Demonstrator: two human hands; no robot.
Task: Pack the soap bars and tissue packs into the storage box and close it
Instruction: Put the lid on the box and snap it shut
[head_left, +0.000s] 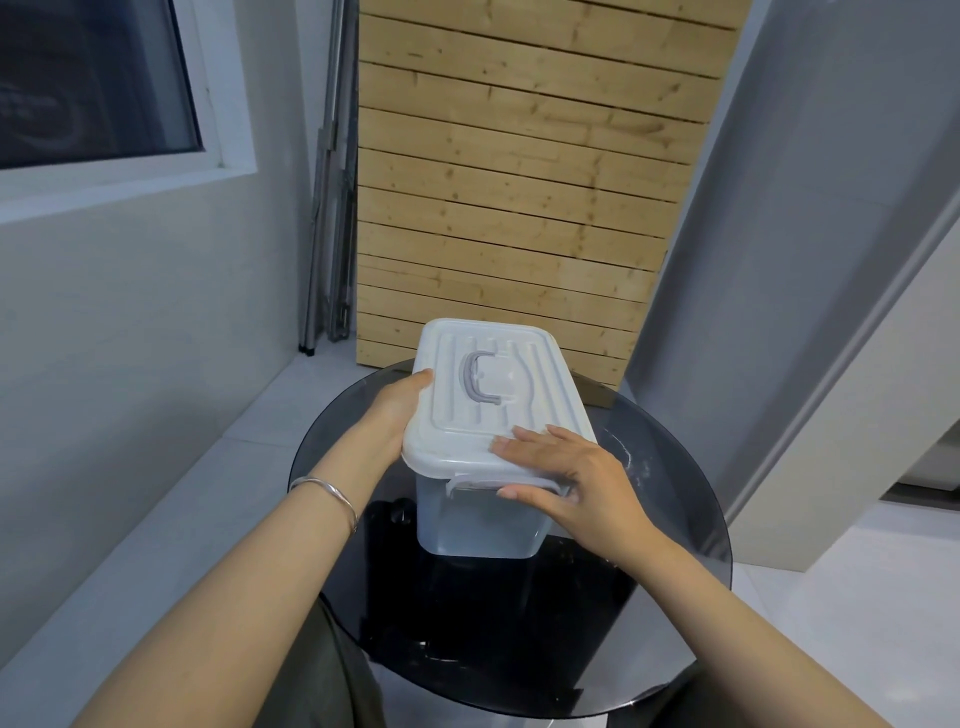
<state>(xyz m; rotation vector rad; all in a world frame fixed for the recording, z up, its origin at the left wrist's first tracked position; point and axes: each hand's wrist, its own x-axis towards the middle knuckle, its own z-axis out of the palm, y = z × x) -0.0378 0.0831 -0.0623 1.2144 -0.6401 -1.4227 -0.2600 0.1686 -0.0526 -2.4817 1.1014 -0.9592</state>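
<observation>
A translucent storage box (480, 525) stands on a round dark glass table (675, 493), with its white lid (498, 395) on top. The lid carries a grey handle (480, 384) lying flat. My left hand (395, 410) grips the lid's left edge. My right hand (561, 467) lies flat on the near right corner of the lid, its thumb at the front latch (467, 480). The box walls are cloudy and I cannot make out soap bars or tissue packs inside.
A slatted wooden panel (519, 208) leans against the wall right behind the table. Folded metal poles (332, 208) stand to its left. A window (98, 78) is at the upper left and a grey wall edge (779, 260) at the right.
</observation>
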